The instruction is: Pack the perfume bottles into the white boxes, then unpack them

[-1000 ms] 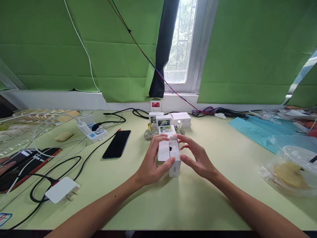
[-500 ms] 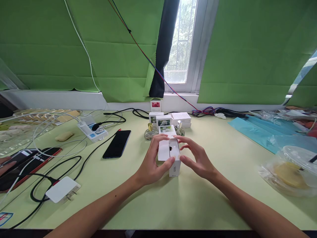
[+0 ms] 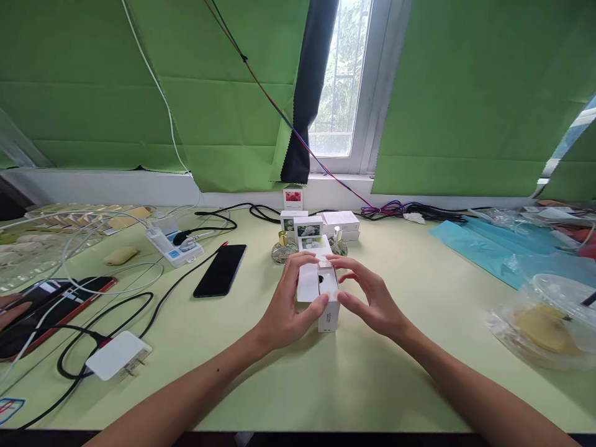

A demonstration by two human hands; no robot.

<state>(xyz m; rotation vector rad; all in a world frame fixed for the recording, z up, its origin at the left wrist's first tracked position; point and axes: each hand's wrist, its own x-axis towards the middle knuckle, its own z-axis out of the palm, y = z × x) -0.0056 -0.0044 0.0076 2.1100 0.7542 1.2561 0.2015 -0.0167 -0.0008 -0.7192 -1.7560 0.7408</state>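
Note:
A small white cardboard box (image 3: 328, 316) lies on the table in front of me, its long lid flap (image 3: 307, 282) folded out to the left. Inside the opening a white insert with a dark round hole shows. My left hand (image 3: 284, 310) grips it from the left, thumb at the near top edge and fingers reaching over the far end. From the right, my right hand (image 3: 370, 301) holds the same box, thumb at the near corner and fingertips at the far end flap. Just behind stand a gold-capped perfume bottle (image 3: 283, 249) and a silver-capped bottle (image 3: 339, 242).
Several white boxes with flower pictures (image 3: 308, 228) stand behind the bottles. A black phone (image 3: 220, 270), a power strip (image 3: 173, 243), a white charger (image 3: 118, 355) and cables lie left. Another person's hand (image 3: 13, 313) is at far left. A plastic bag with a cup (image 3: 549, 323) sits right.
My right fingers have shifted very slightly left at the box's far end, where the small end flap looks tipped a little inward. The box and left hand stay in place.

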